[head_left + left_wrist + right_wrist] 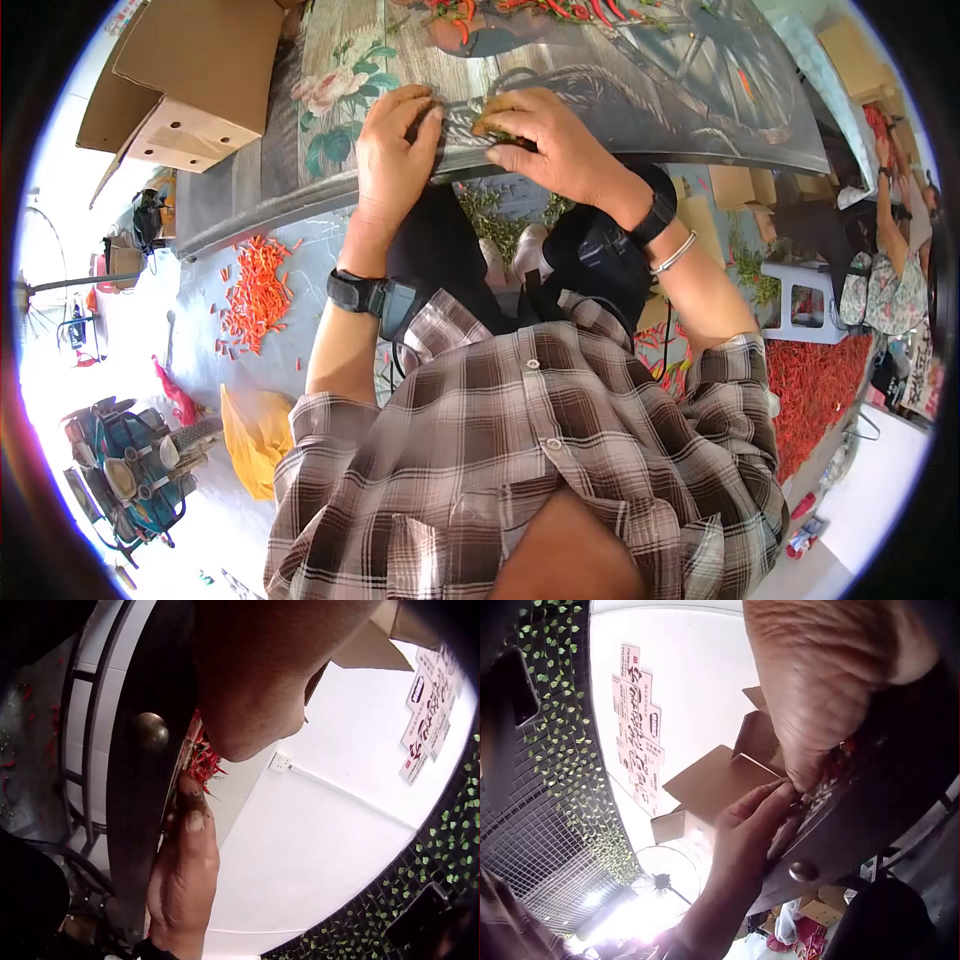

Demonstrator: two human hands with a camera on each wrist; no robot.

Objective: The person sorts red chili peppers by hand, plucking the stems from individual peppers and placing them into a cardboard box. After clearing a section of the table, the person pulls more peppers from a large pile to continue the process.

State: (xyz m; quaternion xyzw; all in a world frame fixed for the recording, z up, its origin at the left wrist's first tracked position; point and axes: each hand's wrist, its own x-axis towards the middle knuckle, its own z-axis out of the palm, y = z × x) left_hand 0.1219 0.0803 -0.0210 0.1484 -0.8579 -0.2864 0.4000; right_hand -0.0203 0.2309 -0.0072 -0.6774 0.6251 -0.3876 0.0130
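At the near edge of the printed tabletop [390,165], my left hand [397,150] rests with fingers loosely bent and no object visible between them. My right hand [555,145] is just to its right, curled over a small clump of green-brown stem scraps [484,126]; its palm side is hidden in the head view. Dirt marks its fingertips [196,819] in the left wrist view. In the right wrist view the left hand [742,836] lies close to the right one at the edge. Red chili peppers [560,10] lie farther back on the table.
Cardboard boxes [205,60] stand at the table's left end. Cut chilies [258,295] are heaped on the floor at left, and green stems [510,225] lie between the feet. A white stool [800,325], a large red chili pile [820,390] and another person [890,290] are at right.
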